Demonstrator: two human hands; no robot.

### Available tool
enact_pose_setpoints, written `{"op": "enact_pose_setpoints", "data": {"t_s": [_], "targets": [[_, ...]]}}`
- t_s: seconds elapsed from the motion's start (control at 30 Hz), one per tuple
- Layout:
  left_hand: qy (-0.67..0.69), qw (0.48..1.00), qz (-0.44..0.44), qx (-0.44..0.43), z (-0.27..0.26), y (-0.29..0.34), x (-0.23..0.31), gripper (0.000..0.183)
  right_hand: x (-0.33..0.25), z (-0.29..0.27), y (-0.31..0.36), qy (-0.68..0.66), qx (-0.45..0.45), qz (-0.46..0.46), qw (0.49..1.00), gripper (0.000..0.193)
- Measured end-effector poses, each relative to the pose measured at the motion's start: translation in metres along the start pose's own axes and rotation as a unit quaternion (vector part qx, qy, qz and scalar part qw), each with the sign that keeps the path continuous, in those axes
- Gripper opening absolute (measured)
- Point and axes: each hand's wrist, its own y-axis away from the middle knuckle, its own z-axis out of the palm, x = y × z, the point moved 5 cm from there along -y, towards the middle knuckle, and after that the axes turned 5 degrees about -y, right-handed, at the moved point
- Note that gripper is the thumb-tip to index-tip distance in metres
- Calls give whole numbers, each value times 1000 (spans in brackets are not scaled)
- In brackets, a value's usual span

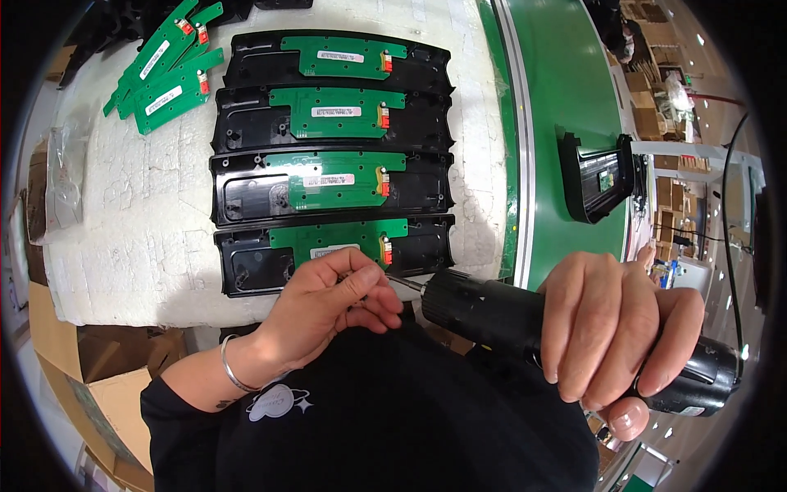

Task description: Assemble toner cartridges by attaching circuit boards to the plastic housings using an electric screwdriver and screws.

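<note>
My right hand (615,324) grips a black electric screwdriver (492,316) held level, its metal bit pointing left. The fingertips of my left hand (328,303) pinch the bit's tip (402,283), just below the nearest black plastic panel (254,262). That panel carries a green circuit board (336,238) with a red part at its right end. Three more black panels (246,184), each with a green board, lie in a column behind it on white foam padding (139,230). Whether a screw sits between my left fingers is hidden.
Several loose green circuit boards (168,70) lie at the far left of the padding. A green conveyor belt (566,90) runs along the right, with a black housing (594,176) on it. Cardboard boxes (98,377) stand below left; shelves and boxes crowd the far right.
</note>
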Motion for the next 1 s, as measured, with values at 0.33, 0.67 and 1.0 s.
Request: {"op": "enact_pose_setpoints", "data": {"t_s": [0.33, 0.67, 1.0], "targets": [[-8, 999, 29, 43, -9, 8, -2, 16, 1, 10, 13, -20, 33, -81, 996, 30], [89, 992, 50, 76, -11, 9, -5, 13, 1, 12, 15, -29, 56, -119, 991, 29], [162, 983, 65, -60, -5, 2, -13, 16, 4, 18, 15, -17, 20, -138, 990, 30]]}}
